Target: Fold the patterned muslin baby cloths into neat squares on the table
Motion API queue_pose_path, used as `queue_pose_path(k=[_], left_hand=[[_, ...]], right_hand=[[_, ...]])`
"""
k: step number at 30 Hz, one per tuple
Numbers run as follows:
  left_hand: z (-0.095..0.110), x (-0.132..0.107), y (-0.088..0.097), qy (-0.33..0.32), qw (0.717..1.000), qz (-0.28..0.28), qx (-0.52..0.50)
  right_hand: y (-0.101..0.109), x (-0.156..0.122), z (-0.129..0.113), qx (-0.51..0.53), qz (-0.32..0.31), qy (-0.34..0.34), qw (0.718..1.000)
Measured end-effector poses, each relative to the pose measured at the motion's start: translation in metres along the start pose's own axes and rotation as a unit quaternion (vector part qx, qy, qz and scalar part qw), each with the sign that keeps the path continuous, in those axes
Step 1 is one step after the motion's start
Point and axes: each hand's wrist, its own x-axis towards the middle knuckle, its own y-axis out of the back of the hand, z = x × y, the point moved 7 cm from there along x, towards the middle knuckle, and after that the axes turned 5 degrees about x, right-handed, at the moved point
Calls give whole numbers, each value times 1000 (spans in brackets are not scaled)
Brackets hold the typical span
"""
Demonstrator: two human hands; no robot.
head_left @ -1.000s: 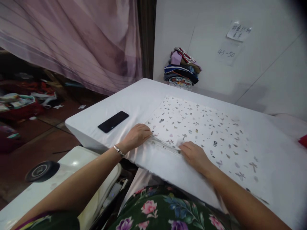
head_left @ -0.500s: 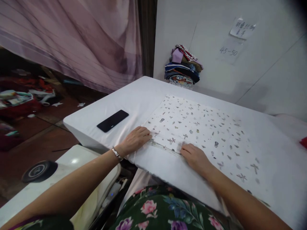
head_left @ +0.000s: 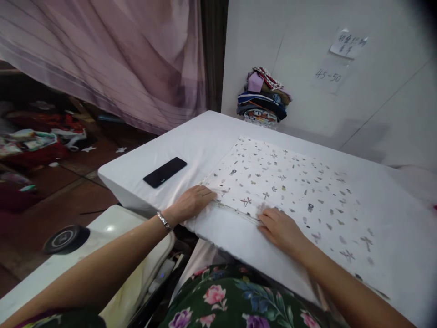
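Note:
A white cloth (head_left: 290, 182) printed with small leaf- and insect-like motifs lies folded in layers on the white-covered table. At the left end of its near edge, my left hand (head_left: 193, 203) is closed on the layers, palm down, a metal band on the wrist. Farther right along the same edge, my right hand (head_left: 283, 228) has its fingers bent and pinched at the fabric. Both thumbs are mostly hidden. Between the hands, several stacked edges show.
A black phone (head_left: 165, 172) lies on the table (head_left: 201, 132), left of the cloth. Folded fabrics (head_left: 262, 98) are stacked by the wall. Lower left, a dark round object (head_left: 67, 239) sits on a white surface (head_left: 109, 228). A pink curtain (head_left: 143, 59) hangs behind.
The whole view has shifted slightly, with things appearing a little farther right. My right hand's fingers have changed their hold a little at the cloth's edge. The cloth lies much the same.

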Motion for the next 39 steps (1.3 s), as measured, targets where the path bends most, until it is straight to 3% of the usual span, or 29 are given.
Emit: queue_pose_path(k=[7,14,20,28,34,39], left_hand=[[-6,-9,6,-27,997,21,-74],[-4,-2,4,9,1000,-22,-20],[-5,1,12,40,997,0,70],[-6,-8,1,47,998,-16,35],[-7,-13,2,67,998,4,-10],[-9,-14,1,71,997,14,-27]], right_hand=[[-3,-5,-2,-11,-54,-22,998],[-17,-4,-1,-73,-62,-48,994],[2,-6,7,20,-28,-56,998],[-2,-11,-2,86,-82,-32,992],[29,26,10,179,-19,-25,983],[-3,68,51,157,-149,-19,976]])
